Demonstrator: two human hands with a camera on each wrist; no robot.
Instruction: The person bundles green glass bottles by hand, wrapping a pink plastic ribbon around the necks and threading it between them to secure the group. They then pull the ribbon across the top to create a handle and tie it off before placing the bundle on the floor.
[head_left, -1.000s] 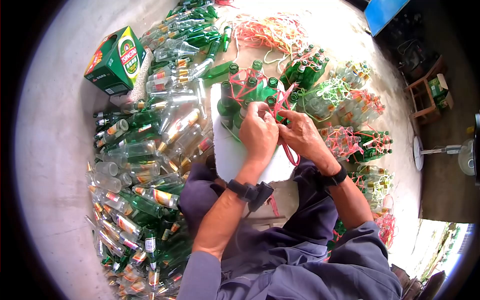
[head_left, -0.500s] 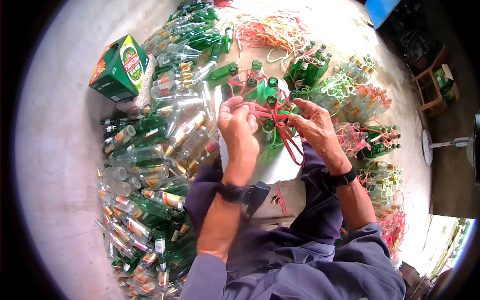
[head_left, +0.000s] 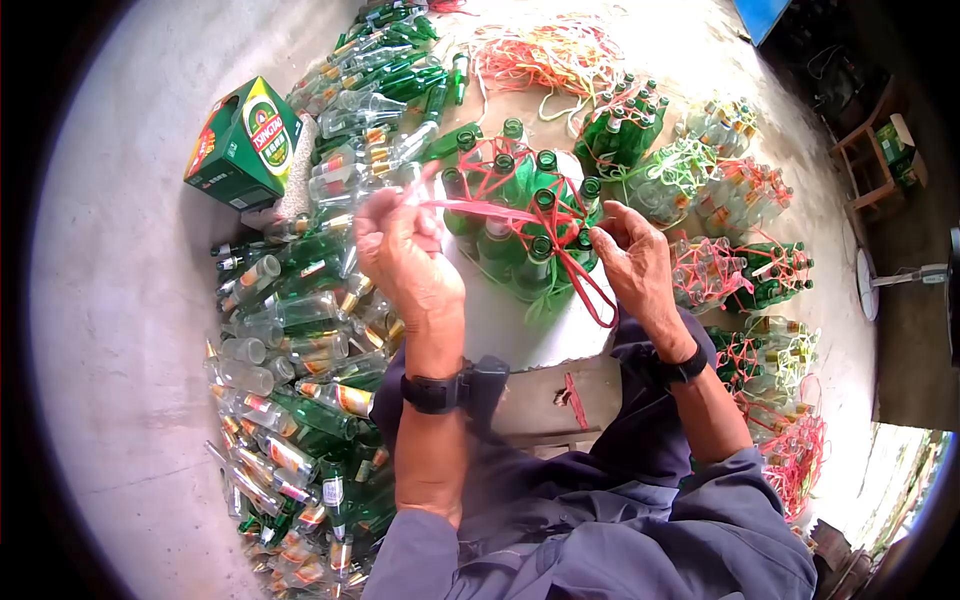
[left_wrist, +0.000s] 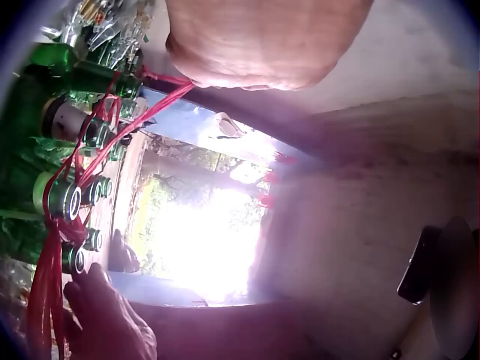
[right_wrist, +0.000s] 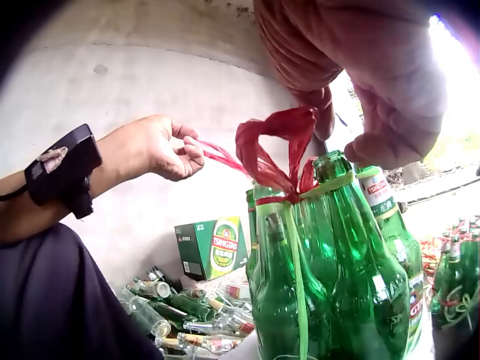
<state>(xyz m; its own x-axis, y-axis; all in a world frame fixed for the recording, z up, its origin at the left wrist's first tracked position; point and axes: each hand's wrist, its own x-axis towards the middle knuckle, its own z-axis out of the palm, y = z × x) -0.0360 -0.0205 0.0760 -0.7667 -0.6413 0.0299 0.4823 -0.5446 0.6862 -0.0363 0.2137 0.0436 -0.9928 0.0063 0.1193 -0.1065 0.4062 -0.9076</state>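
Note:
A cluster of green glass bottles stands upright on a white board, the necks laced together with red plastic strapping. My left hand grips one red strip, which runs taut from the necks out to the left. Beside the right-hand bottles, my right hand has its fingers loosely bent, the fingertips close to a bottle mouth. A red loop stands up from the knot among the necks. A green strip hangs down the bottles' side.
Loose clear and green bottles lie heaped on the left. A green Tsingtao carton stands beyond them. Tied bottle bundles line the right side. Red and pale strapping is piled at the back. A fan stands far right.
Both hands were together at the bottle necks. My left hand has drawn the red strip out leftward; my right hand has moved slightly right, off the knot.

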